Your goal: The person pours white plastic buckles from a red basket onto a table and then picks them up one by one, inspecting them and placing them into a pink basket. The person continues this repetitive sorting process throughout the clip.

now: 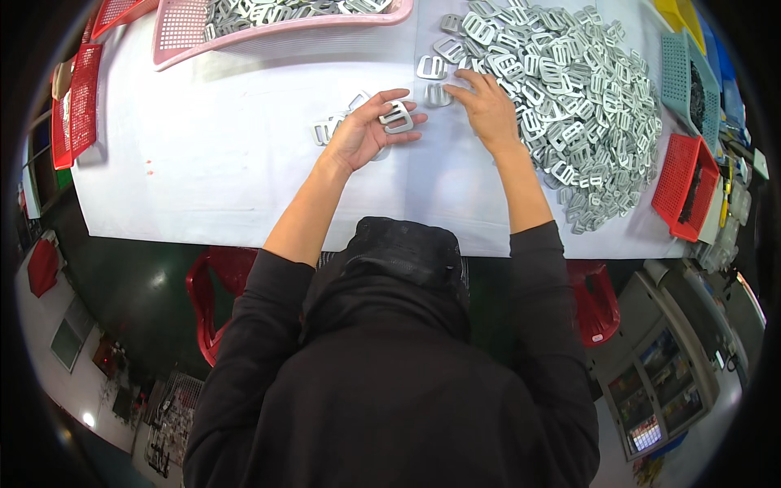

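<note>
A silver metal slide buckle (397, 117) rests in my left hand (359, 140), which is turned partly palm up with thumb and fingers around the buckle. Several more buckles (324, 132) lie on the table beside and partly under that hand. My right hand (491, 112) is at the left edge of a large heap of like buckles (561, 89), its thumb and forefinger apart. Close to its thumb tip lies a single buckle (438, 95); whether they touch I cannot tell. Another loose buckle (432, 67) is just beyond it.
A pink basket (285, 37) of buckles stands at the far left on the white-covered table (203, 154). Red baskets (85, 106) sit along the left edge. On the right are a teal basket (679, 85) and a red basket (671, 187) with dark contents. Red chairs (592, 305) stand below.
</note>
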Available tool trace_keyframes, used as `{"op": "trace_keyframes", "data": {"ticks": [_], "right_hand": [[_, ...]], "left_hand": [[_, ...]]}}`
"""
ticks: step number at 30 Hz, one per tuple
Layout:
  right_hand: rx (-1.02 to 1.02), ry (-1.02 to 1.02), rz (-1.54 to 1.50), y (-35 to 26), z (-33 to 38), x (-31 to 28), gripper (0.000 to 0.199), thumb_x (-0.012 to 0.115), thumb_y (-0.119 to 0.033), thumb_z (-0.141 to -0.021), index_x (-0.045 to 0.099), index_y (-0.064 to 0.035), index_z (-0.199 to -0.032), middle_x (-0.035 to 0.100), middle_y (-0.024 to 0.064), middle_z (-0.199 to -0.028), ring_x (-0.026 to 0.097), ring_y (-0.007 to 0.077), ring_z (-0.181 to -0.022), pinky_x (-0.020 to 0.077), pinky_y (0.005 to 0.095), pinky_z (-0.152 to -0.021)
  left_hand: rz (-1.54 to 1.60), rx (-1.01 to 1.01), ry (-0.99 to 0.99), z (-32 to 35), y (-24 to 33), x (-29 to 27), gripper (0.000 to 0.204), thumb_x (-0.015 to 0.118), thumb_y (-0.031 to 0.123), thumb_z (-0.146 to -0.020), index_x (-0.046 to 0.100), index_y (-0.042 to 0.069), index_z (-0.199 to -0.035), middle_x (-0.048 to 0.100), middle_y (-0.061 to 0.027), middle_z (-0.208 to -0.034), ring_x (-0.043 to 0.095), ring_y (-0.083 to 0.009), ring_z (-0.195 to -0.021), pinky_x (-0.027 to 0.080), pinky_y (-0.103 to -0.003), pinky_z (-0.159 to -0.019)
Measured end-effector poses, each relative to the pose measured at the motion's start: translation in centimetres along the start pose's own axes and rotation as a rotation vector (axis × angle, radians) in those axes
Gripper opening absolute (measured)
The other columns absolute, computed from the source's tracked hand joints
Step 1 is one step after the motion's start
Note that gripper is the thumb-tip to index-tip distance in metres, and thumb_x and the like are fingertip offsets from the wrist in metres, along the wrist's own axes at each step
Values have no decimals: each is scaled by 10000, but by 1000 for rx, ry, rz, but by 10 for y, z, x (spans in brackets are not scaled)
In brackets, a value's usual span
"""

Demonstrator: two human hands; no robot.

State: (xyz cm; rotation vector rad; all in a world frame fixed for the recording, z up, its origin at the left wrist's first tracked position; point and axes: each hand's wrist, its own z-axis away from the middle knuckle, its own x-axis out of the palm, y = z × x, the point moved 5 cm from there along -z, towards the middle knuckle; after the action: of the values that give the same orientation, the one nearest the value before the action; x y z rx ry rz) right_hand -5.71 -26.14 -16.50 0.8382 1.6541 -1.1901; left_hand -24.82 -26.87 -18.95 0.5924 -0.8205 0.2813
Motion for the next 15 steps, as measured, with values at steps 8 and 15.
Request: {"op": "trace_keyframes", "data": {"ticks": [8, 15], "right_hand": [[43, -33, -151, -27, -8, -2, 306, 662, -131, -728, 613, -137, -1029, 553, 0, -1053, 576, 187, -833, 495, 317, -668], [20, 123, -55, -38, -10, 24, 316, 691, -219, -713, 628, -92, -995, 595, 28, -908, 580, 193, -756, 490, 323, -597]], "left_hand": [[-158, 7, 101, 7, 15, -17, 399, 414, 91, -860, 403, -11, -1245, 545, -117, -1052, 582, -223, -920, 512, -418, -841], [-153, 64, 100, 18, 21, -27, 424, 353, 283, -953, 391, -4, -1263, 561, -110, -1025, 586, -220, -903, 518, -394, -808]]}}
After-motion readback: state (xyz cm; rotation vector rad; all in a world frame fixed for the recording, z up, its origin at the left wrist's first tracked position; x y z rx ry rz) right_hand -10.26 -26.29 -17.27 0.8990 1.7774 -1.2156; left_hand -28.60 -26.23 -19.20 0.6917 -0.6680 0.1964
